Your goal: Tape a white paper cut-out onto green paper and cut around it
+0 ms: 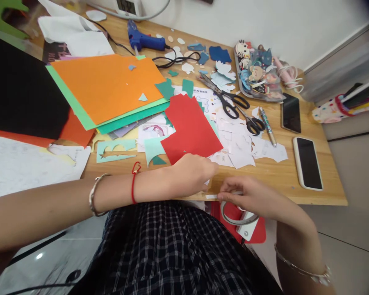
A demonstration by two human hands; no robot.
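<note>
My right hand (249, 194) is at the table's front edge, its thumb and fingers pinching a roll of white tape (238, 222). The ring hangs below the edge, and a short loose strip (211, 196) of the tape sticks out to the left. Just left of it, my left hand (197, 171) is closed with its knuckles up; its fingertips are hidden, and I cannot see what they hold. A red sheet with a cut edge (192, 129) lies directly beyond my left hand. White paper scraps (240, 141) lie beyond both hands.
Orange sheets (110, 88) and a black sheet (24, 86) are stacked left. Behind are a blue glue gun (144, 41), scissors (229, 100), smaller scissors (254, 125) and a tray of figures (256, 73). A pen (268, 127) and two phones, one white-cased (308, 163), lie right.
</note>
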